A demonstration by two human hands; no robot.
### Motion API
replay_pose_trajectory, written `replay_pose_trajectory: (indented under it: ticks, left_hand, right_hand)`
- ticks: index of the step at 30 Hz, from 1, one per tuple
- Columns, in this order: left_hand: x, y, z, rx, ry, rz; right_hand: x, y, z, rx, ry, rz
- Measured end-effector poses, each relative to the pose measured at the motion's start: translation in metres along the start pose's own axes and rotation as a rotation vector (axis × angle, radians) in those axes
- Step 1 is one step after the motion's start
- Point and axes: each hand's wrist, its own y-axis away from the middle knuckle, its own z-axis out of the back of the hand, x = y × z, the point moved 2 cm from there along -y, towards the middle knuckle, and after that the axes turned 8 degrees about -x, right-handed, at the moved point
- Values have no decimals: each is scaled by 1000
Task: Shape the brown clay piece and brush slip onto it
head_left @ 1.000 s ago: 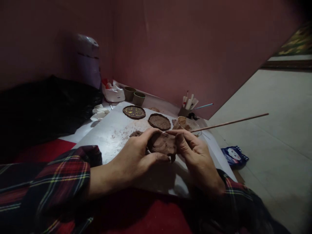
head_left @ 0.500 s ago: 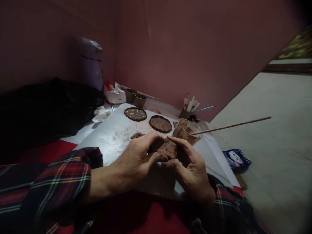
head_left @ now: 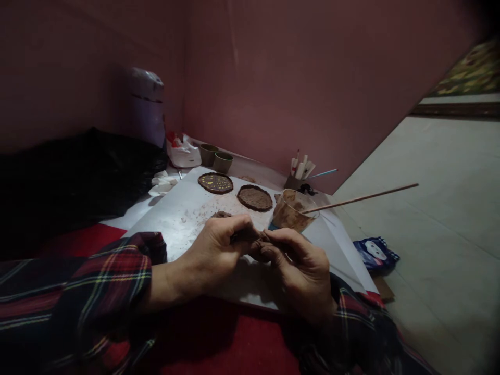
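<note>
Between my two hands is a lump of brown clay (head_left: pixel 258 249), mostly covered by fingers. My left hand (head_left: pixel 216 250) is closed round its left side, and my right hand (head_left: pixel 302 265) pinches its right side with thumb and forefinger. Both hands hang over the front of a white sheet (head_left: pixel 175 229). Behind them on the sheet lie a flat clay disc with a raised rim (head_left: pixel 254 198) and a similar disc dotted with yellow (head_left: pixel 215 183). A small clay piece (head_left: pixel 221 214) sits just beyond my left hand, with crumbs around it.
A clay-smeared clear cup (head_left: pixel 291 212) holds a long thin stick (head_left: pixel 363 197) that juts right. Two small pots (head_left: pixel 223 162) and a white plastic bag (head_left: pixel 187 154) stand at the back. Tools fill a holder (head_left: pixel 297 181) by the wall. A blue packet (head_left: pixel 375 253) lies on the floor.
My hands have drawn closer together round the clay, and the fingers now hide more of it. The view has shifted slightly.
</note>
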Motion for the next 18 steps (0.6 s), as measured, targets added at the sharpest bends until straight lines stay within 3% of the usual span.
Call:
replay_pose_trajectory:
  ticks: [6, 12, 15, 18]
  left_hand:
    - [2, -3, -3, 37, 221, 152]
    - [-1, 0, -6, 59, 396, 268]
    - [-3, 1, -6, 107, 405, 216]
    - [-3, 1, -3, 77, 331, 134]
  right_hand:
    - [-4, -3, 0, 10, -28, -80]
    - [-4, -8, 3, -82, -65, -146]
    - [-2, -11, 5, -133, -119, -180]
    - [1, -13, 6, -111, -144, -235]
